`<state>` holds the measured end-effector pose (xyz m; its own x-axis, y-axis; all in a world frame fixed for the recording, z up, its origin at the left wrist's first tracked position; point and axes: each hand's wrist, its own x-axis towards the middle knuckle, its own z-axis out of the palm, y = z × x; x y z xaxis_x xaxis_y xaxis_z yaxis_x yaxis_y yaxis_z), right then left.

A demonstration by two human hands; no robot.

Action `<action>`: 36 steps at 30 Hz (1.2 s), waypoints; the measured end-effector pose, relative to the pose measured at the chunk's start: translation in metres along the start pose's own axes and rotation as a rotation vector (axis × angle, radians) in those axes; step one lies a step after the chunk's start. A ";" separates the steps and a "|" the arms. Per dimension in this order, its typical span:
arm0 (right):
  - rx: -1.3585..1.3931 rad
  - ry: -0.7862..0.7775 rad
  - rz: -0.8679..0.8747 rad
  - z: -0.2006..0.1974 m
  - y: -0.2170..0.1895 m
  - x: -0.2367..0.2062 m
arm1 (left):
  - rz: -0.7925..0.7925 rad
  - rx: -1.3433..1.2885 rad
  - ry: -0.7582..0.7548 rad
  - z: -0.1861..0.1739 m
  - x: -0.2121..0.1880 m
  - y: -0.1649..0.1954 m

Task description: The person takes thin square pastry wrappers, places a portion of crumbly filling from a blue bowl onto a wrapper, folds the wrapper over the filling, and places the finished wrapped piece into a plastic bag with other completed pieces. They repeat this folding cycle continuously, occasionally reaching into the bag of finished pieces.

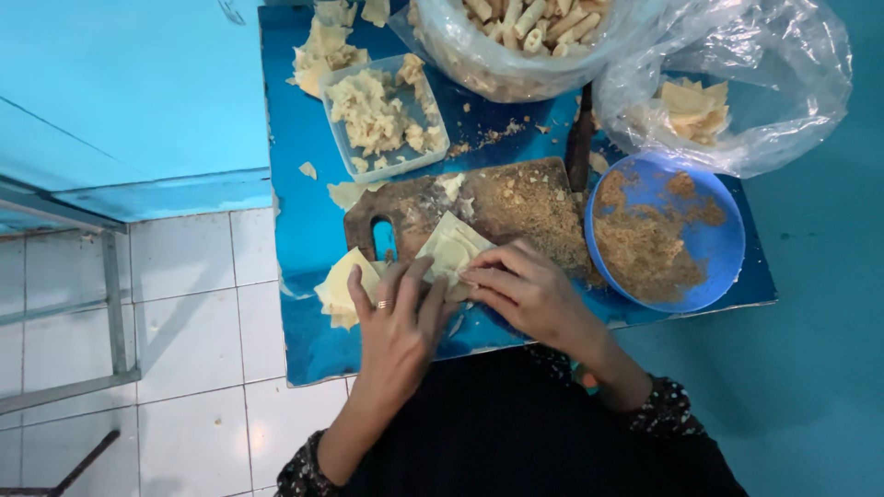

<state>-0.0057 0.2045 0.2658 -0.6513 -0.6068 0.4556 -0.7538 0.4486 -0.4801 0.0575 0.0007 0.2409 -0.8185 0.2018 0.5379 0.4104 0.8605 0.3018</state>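
Observation:
A pale square pastry wrapper (451, 247) lies on a dark wooden cutting board (502, 207) strewn with brown crumbs. Both my hands press on the wrapper's near edge. My left hand (398, 322), with a ring on one finger, has its fingertips on the wrapper's left side. My right hand (525, 290) covers its right corner, fingers bent over the fold. A small stack of more wrappers (343, 285) sits on the blue table just left of my left hand.
A blue bowl (714, 244) of brown crumb filling stands right of the board. A clear tub (387, 115) of pastry scraps, a clear bag of rolled pieces (525, 37) and another clear bag holding wrappers (737, 83) sit behind. The blue table's (313, 340) edge borders white tiled floor (189, 313).

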 end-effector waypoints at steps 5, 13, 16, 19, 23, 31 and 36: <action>-0.008 -0.059 -0.065 -0.001 0.003 0.003 | -0.002 0.027 0.014 0.000 0.003 -0.006; -0.059 -0.063 0.219 0.008 0.005 0.009 | -0.229 -0.247 0.089 0.004 0.009 0.000; 0.068 -0.011 0.257 0.011 0.003 0.010 | -0.180 -0.202 0.083 -0.001 0.007 0.002; 0.096 -0.015 0.192 0.012 0.002 0.011 | -0.105 -0.113 0.093 -0.008 0.005 -0.002; 0.073 -0.051 0.113 0.012 0.004 0.010 | -0.105 -0.138 0.044 -0.011 0.006 -0.009; -0.089 -0.041 0.218 0.022 0.013 0.018 | -0.186 -0.207 0.120 0.002 0.014 -0.009; 0.126 0.072 0.279 0.024 0.009 0.019 | -0.180 -0.149 0.091 0.008 0.017 -0.009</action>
<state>-0.0229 0.1810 0.2518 -0.8396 -0.4217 0.3424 -0.5310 0.5038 -0.6814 0.0368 -0.0001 0.2406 -0.8468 0.0025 0.5319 0.3217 0.7987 0.5085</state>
